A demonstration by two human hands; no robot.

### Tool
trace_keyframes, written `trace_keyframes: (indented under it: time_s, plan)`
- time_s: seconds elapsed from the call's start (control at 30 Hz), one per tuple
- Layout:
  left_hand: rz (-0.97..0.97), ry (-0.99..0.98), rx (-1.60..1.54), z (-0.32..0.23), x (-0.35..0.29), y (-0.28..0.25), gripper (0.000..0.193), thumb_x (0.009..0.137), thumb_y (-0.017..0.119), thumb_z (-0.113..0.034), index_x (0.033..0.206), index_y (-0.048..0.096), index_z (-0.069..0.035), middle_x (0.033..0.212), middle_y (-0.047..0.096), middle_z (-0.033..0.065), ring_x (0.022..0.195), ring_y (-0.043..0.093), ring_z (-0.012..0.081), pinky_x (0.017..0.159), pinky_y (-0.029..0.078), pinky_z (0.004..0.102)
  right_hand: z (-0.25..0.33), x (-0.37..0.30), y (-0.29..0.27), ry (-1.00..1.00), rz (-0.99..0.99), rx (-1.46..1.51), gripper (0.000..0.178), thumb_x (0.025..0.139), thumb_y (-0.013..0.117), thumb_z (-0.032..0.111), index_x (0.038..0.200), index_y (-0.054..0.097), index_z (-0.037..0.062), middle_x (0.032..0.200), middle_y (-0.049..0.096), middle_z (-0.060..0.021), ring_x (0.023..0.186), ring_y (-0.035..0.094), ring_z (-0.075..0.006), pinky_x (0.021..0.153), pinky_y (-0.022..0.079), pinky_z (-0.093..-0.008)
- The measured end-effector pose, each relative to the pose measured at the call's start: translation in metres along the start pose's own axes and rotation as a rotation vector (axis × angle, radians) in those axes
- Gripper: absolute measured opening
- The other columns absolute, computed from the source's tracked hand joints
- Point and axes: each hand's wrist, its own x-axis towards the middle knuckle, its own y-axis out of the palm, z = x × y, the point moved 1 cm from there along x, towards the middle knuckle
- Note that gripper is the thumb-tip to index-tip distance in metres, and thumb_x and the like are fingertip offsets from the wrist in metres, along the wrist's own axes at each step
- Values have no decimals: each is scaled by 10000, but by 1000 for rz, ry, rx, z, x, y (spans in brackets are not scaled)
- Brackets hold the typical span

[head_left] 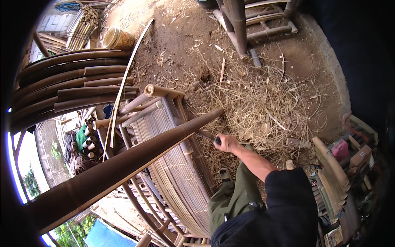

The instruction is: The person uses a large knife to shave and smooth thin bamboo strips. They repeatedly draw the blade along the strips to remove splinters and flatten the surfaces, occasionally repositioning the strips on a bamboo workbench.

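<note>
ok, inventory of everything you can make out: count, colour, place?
Long pole: 1, dark brown, diagonal across centre
Slatted bench: 1, tan, centre, partly behind pole
Tool: 1, dark handle, in right hand
Shavings: uncountable, straw, ground
Stacked poles: several, brown, left
Stick bundle: 1, pale, upper left
Bucket: 1, yellowish, upper left
Bamboo frame: 1, brown, top
Sheet: 1, blue, lower left
Box: 1, brown, right
Trousers: 1 pair, green, bottom
Right hand: 1, bare, centre
Left hand: not in view
</note>
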Motion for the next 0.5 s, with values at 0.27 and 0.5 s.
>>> trace_keyframes:
  time_s: [0.27, 0.5]
  plan:
    - [9, 42, 23, 3, 39, 45, 391, 866, 646, -416, 910, 636, -28, 723, 593, 61, 681, 603, 162, 609, 487, 309, -164, 13, 56, 816, 196, 518, 384, 847, 685, 275, 1125, 556, 43, 638, 586, -101, 496, 576, -198, 440, 463, -362]
    - [25, 28, 22, 15, 29, 47, 401, 863, 649, -426, 918, 630, -29, 726, 589, 59, 682, 601, 162, 606, 484, 309, -151, 16, 22, 597, 46, -737, 325, 934, 507, 89, 1235, 472, -29, 859, 634, -133, 712, 658, -220, 552, 528, -348]
